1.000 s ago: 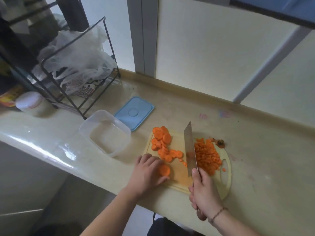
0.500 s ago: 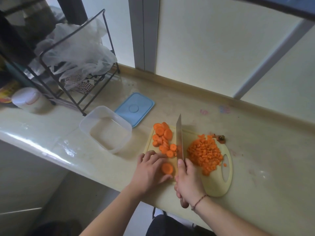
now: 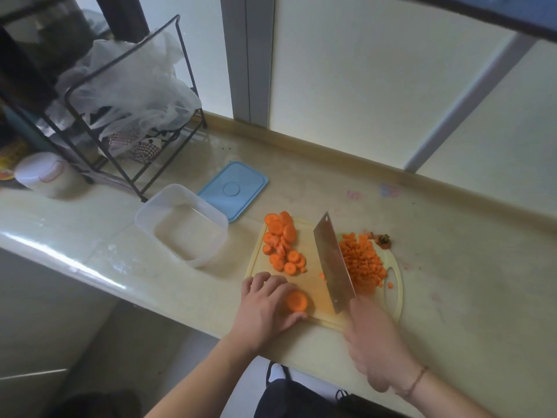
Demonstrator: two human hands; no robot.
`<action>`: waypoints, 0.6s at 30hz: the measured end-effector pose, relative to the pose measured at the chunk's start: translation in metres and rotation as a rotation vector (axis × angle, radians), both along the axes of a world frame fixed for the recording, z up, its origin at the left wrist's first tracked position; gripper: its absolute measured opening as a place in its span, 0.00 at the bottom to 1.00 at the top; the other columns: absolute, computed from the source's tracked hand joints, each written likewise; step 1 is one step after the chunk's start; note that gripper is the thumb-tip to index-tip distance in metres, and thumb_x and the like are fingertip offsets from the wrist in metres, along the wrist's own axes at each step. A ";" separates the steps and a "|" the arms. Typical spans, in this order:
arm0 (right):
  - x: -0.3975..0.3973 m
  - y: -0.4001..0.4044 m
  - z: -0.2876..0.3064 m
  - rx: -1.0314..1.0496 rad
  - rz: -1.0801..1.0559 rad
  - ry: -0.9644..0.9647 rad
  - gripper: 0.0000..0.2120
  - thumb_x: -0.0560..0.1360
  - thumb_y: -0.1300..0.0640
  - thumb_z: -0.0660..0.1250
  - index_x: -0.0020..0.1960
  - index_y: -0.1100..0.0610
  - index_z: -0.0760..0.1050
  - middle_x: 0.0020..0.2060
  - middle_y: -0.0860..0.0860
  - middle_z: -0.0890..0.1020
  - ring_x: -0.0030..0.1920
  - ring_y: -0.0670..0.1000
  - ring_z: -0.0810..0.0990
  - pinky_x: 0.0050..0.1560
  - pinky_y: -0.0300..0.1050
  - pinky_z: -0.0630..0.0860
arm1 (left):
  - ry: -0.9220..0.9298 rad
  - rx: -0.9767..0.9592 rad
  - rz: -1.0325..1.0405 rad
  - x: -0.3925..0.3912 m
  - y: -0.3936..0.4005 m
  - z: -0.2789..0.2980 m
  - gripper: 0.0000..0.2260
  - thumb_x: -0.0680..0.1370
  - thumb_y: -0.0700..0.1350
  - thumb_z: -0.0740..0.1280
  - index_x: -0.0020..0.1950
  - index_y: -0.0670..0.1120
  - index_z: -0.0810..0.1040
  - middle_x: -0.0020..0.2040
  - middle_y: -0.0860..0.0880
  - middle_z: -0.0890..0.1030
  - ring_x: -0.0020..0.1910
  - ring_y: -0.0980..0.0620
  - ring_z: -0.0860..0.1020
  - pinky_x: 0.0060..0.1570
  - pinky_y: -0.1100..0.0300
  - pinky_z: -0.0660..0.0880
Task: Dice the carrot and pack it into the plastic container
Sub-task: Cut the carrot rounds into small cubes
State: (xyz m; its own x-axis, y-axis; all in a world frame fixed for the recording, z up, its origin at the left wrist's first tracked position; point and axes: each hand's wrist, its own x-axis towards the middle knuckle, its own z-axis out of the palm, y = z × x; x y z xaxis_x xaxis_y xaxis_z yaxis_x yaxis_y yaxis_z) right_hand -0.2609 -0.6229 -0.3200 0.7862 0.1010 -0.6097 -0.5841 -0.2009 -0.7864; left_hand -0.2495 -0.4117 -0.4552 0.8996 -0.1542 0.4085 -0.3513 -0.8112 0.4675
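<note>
While my left hand point(image 3: 265, 303) pins a carrot stack point(image 3: 297, 301) and my right hand point(image 3: 373, 342) grips the cleaver point(image 3: 333, 263), a slip could nick fingertips.

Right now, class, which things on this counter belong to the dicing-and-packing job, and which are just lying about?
Job: carrot stack held by left hand; cleaver in right hand; slices; dice; board; container; lid.

Lying about: rack; bags; jar; carrot top.
</note>
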 end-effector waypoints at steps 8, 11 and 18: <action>-0.024 -0.065 0.008 -0.036 0.106 0.059 0.11 0.81 0.53 0.59 0.58 0.41 0.74 0.28 0.54 0.66 0.22 0.49 0.61 0.22 0.37 0.61 | 0.071 0.073 0.144 -0.015 -0.034 0.001 0.25 0.73 0.72 0.62 0.56 0.55 0.78 0.55 0.53 0.79 0.57 0.45 0.70 0.56 0.48 0.62; -0.027 -0.083 0.007 -0.042 0.191 0.110 0.13 0.80 0.54 0.60 0.60 0.38 0.72 0.28 0.55 0.66 0.22 0.49 0.61 0.22 0.37 0.60 | 0.104 0.101 0.161 -0.016 -0.037 0.002 0.26 0.72 0.72 0.62 0.59 0.54 0.78 0.57 0.52 0.79 0.58 0.45 0.70 0.57 0.48 0.61; -0.012 -0.109 -0.002 -0.045 0.335 0.144 0.12 0.80 0.52 0.59 0.61 0.37 0.69 0.27 0.53 0.68 0.22 0.48 0.62 0.22 0.36 0.60 | 0.087 0.020 0.135 -0.025 -0.048 0.009 0.14 0.76 0.59 0.67 0.58 0.55 0.75 0.55 0.55 0.79 0.57 0.48 0.72 0.55 0.51 0.63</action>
